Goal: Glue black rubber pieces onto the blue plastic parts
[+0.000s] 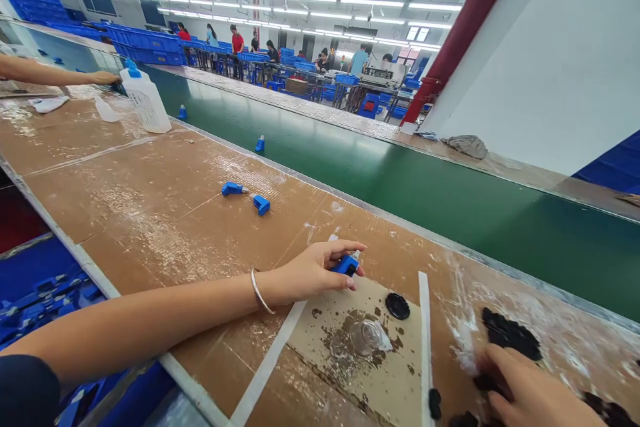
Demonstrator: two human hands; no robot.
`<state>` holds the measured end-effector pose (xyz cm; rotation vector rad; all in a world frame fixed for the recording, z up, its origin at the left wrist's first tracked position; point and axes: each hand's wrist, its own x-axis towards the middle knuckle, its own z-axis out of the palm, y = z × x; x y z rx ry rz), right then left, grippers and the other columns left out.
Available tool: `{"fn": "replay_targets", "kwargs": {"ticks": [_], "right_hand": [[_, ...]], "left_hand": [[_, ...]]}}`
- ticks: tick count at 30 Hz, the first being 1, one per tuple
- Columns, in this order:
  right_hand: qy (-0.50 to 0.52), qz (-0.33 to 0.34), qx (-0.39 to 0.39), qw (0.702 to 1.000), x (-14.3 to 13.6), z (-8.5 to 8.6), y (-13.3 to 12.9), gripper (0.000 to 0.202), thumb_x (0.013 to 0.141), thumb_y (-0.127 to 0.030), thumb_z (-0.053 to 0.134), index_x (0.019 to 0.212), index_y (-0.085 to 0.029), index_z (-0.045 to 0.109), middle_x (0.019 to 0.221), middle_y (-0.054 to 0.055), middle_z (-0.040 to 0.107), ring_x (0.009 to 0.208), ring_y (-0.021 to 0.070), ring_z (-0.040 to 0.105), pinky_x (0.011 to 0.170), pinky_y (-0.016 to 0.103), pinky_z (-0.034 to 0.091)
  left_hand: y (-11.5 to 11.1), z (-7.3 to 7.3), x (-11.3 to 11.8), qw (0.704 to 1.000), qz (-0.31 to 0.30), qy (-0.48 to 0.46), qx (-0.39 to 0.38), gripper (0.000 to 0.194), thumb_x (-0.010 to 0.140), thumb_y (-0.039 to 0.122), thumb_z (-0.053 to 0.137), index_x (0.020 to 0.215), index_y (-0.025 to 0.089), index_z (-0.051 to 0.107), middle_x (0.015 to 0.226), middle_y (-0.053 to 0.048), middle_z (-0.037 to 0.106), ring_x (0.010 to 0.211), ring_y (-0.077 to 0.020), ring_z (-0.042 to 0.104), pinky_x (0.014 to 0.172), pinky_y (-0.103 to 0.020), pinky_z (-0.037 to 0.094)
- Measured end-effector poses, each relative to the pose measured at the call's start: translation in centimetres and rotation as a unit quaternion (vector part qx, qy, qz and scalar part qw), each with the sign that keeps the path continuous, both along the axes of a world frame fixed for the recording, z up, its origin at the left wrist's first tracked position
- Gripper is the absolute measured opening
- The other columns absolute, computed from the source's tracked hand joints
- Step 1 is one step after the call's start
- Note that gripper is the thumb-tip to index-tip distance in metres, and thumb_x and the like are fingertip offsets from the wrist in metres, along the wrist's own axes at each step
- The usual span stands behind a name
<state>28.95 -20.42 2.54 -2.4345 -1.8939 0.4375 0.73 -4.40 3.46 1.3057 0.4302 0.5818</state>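
My left hand [323, 270] is closed around a blue plastic part [346, 265] with a clear tip, held above the far left corner of a cardboard sheet [395, 380]. On that wet-spotted sheet sit a small clear cup [367, 337] and a round black lid [398, 305]. To the right, my right hand [530, 387] has thumb and fingers around a small black piece [489, 383], slightly blurred. Beyond it lies a heap of black pieces [511, 333]. Two more blue parts, one nearer [261, 205] and one farther [233, 188], rest on the brown tabletop.
A green conveyor belt [350, 160] runs behind the table, carrying a few blue parts. A white bottle [146, 99] stands at the left, near another person's hand [105, 77]. Below the table edge is a blue bin of parts [45, 307]. People work in the background.
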Motion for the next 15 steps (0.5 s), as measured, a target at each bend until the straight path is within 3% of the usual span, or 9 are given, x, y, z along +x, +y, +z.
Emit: {"fn": "replay_targets", "kwargs": {"ticks": [3, 6, 9, 15], "right_hand": [[0.089, -0.06, 0.022, 0.994, -1.3, 1.5, 0.9, 0.03, 0.07, -0.036, 0.04, 0.084, -0.02, 0.062, 0.087, 0.007, 0.069, 0.083, 0.0239, 0.065, 0.075, 0.035, 0.05], [0.143, -0.088, 0.061, 0.984, -2.3, 2.2, 1.5, 0.04, 0.067, -0.044, 0.044, 0.088, -0.019, 0.066, 0.092, 0.007, 0.069, 0.084, 0.0245, 0.066, 0.076, 0.035, 0.051], [0.126, -0.059, 0.089, 0.986, -2.8, 2.1, 1.8, 0.043, 0.067, -0.043, 0.044, 0.089, -0.016, 0.069, 0.096, 0.009, 0.067, 0.081, 0.0247, 0.066, 0.075, 0.037, 0.051], [0.016, 0.039, 0.075, 0.996, -1.8, 0.5, 1.6, 0.041, 0.081, -0.028, 0.037, 0.103, -0.016, 0.069, 0.11, 0.009, 0.064, 0.082, 0.0231, 0.067, 0.072, 0.035, 0.054]], "left_hand": [[0.2, -0.2, 0.0, 0.993, 0.069, 0.052, 0.079, 0.053, 0.071, 0.012, 0.063, 0.122, 0.016, 0.05, 0.097, -0.007, 0.062, 0.082, -0.0165, 0.057, 0.082, -0.036, 0.044], [0.5, -0.2, -0.1, 0.968, 0.133, 0.103, 0.184, 0.049, 0.074, 0.013, 0.058, 0.122, 0.016, 0.051, 0.099, -0.007, 0.062, 0.089, -0.0194, 0.056, 0.085, -0.038, 0.043], [0.9, -0.1, -0.3, 0.95, 0.154, 0.132, 0.237, 0.045, 0.076, 0.013, 0.055, 0.121, 0.017, 0.052, 0.102, -0.008, 0.063, 0.092, -0.0203, 0.057, 0.088, -0.039, 0.043], [1.4, -0.3, -0.4, 0.939, 0.169, 0.147, 0.259, 0.045, 0.076, 0.013, 0.055, 0.12, 0.019, 0.053, 0.103, -0.007, 0.064, 0.095, -0.0216, 0.058, 0.088, -0.039, 0.044]]}}
